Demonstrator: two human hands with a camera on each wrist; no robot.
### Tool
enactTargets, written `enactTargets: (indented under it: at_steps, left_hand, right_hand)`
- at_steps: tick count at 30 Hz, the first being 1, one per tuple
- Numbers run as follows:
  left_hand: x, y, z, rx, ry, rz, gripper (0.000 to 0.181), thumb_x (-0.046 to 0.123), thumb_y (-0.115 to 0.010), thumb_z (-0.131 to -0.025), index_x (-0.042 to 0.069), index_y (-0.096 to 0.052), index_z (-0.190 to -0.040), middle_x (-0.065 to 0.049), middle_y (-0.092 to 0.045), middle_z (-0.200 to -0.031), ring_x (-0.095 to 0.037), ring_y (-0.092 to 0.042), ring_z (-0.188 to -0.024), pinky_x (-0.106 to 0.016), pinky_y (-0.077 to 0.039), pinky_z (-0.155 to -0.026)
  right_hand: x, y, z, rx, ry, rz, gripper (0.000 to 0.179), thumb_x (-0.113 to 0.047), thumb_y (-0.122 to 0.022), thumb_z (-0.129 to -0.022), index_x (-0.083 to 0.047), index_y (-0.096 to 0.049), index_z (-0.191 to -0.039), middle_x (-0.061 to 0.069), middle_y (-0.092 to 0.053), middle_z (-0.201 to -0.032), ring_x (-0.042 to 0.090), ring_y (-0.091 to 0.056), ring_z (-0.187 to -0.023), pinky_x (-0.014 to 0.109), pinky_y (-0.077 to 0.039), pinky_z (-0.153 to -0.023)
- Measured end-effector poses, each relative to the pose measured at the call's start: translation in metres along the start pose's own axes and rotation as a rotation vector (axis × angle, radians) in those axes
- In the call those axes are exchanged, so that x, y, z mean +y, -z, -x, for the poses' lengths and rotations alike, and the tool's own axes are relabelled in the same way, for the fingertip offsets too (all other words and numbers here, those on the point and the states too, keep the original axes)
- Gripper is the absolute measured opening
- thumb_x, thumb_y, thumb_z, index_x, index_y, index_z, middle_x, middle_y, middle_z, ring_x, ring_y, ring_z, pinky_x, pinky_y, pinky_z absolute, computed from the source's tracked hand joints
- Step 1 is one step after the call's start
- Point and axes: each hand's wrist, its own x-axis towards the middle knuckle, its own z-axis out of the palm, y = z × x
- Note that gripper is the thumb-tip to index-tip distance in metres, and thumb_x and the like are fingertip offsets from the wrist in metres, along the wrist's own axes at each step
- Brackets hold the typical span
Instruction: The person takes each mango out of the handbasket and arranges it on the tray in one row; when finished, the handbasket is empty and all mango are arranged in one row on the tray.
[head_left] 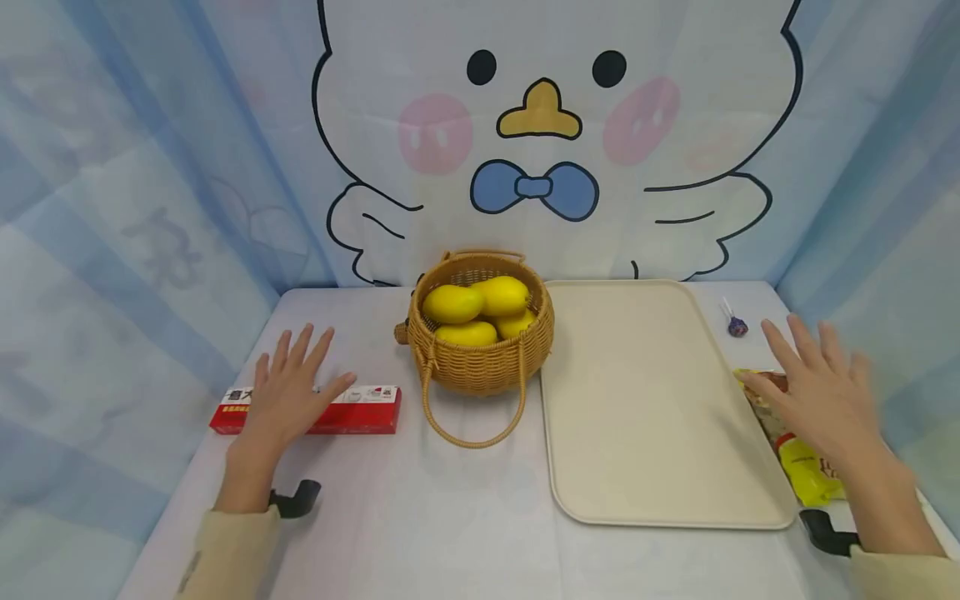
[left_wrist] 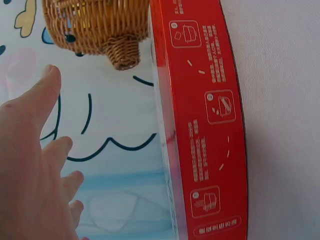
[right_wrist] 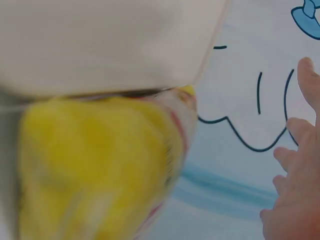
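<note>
1. Beneath the left hand (head_left: 288,400), its fingers spread and gripping nothing, a red box (head_left: 356,421) is lying.
2. Under the right hand (head_left: 825,400), also splayed and unladen, a yellow bag (head_left: 810,477) is resting beside a beige tray (head_left: 645,400).
3. A low sweep by that hand would be risking shoving bag into tray.
4. The left wrist view is showing box diagrams (left_wrist: 220,106) illegible from the head view.

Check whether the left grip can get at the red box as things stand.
Likely yes: the left grip is open and empty, overlaps the red box in the head view, and nothing visible stands between them.
</note>
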Motion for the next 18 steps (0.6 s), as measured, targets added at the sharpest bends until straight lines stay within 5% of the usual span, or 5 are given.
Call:
enactTargets:
  at_steps: [6,18]
  left_hand:
    - [0.012,-0.003,-0.005,-0.044,-0.012,0.003,0.094,0.068,-0.05,-0.089,0.028,-0.006,-0.161,-0.015,-0.002,-0.168,-0.042,0.008,-0.153,-0.072,0.003,-0.117]
    - [0.044,-0.013,-0.018,-0.035,-0.072,0.029,0.088,0.069,-0.047,-0.09,0.033,-0.009,-0.16,-0.008,-0.005,-0.169,-0.039,0.002,-0.155,-0.069,0.0,-0.119]
  right_hand:
    - [-0.023,0.006,-0.018,0.025,0.064,-0.01,0.085,-0.063,-0.041,-0.096,-0.024,-0.003,-0.161,0.015,0.004,-0.168,0.043,0.012,-0.152,0.073,0.009,-0.114]
    - [-0.075,0.009,-0.047,0.078,0.185,-0.076,0.086,-0.06,-0.05,-0.094,-0.022,-0.013,-0.161,0.016,-0.009,-0.167,0.037,0.008,-0.155,0.067,0.01,-0.119]
